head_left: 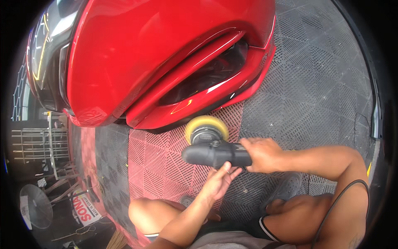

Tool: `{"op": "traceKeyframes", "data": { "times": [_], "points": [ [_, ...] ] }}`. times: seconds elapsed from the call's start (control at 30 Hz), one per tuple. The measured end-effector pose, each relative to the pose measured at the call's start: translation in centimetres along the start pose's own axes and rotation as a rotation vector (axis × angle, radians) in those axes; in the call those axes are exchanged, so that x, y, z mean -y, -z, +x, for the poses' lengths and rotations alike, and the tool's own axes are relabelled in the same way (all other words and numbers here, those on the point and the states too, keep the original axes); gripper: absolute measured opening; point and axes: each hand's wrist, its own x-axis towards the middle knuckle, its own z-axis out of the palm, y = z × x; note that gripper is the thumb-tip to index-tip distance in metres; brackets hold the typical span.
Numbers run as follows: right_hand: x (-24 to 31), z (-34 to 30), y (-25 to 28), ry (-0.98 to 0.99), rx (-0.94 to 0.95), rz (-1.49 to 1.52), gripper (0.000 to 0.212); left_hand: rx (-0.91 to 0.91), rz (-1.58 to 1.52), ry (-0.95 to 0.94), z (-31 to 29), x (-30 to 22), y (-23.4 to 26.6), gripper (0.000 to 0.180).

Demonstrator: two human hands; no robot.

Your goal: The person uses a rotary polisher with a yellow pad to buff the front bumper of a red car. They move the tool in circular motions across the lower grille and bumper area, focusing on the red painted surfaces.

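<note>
Black polisher (207,155) in front of red car (166,45), between car's lower edge and person with bent knees. Yellow pad (224,125) sits at polisher's car-facing side; whether pad touches car, cannot tell from here. Right hand (263,154) wrapped around polisher's rear handle; left hand (219,181) loosely open, fingers partly spread, thumb against polisher's underside, farther from car than pad. Black cord (338,198) loops over right arm. Floor tiles (317,87) spread around car; metal rack (35,144) left of car.
</note>
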Motion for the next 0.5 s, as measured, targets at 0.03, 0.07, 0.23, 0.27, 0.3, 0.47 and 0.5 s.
{"op": "traceKeyframes", "data": {
  "times": [0.03, 0.07, 0.23, 0.27, 0.3, 0.47, 0.5],
  "points": [
    [0.1, 0.8, 0.1, 0.029, 0.019, -0.002, 0.067, -0.06, 0.004, -0.066, 0.1, -0.1, -0.1, 0.062],
    [0.3, 1.4, 0.2, 0.055, 0.037, -0.002, 0.066, -0.04, 0.044, -0.129, 0.4, -0.5, 0.0, 0.064],
    [0.1, 2.6, 0.5, 0.105, 0.057, -0.009, 0.071, -0.041, 0.015, -0.227, 1.6, -0.7, 0.9, 0.062],
    [0.0, 2.8, 0.3, 0.109, 0.07, -0.02, 0.073, -0.047, -0.011, -0.22, 1.7, -0.3, 1.1, 0.063],
    [0.0, 2.8, 0.8, 0.112, 0.069, -0.038, 0.076, -0.039, -0.03, -0.218, 2.0, -0.3, 0.8, 0.063],
    [-1.8, 2.3, 1.1, 0.098, -0.031, -0.038, 0.071, 0.015, 0.066, -0.152, 3.6, -0.8, 0.0, 0.071],
    [-2.0, 2.0, 1.6, 0.08, -0.022, -0.054, 0.07, 0.029, 0.07, -0.135, 4.0, -0.6, -0.4, 0.07]
  ]
}}
